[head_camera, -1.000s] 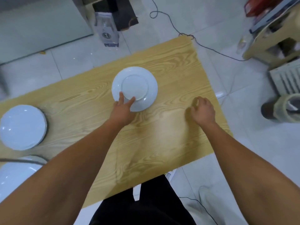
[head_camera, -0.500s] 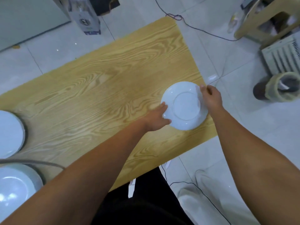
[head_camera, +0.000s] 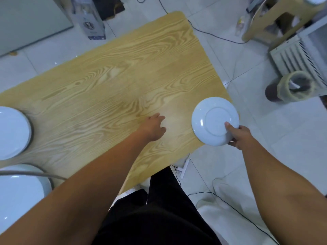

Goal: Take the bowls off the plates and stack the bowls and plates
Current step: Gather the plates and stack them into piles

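R hand (head_camera: pixel 238 137) pinches the upside-down plate (head_camera: pixel 212 119) at the table's (head_camera: pixel 123 68) right edge. L hand (head_camera: pixel 154 128) hangs loose, holds nothing. Both stacks (head_camera: pixel 12 131) sit at the left edge, nearer L hand.

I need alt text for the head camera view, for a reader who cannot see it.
The right hand grips a white plate, bottom side up, by its rim at the right edge of a wooden table. The left hand is open over the table and holds nothing. Two more white dishes sit at the left edge of the picture.
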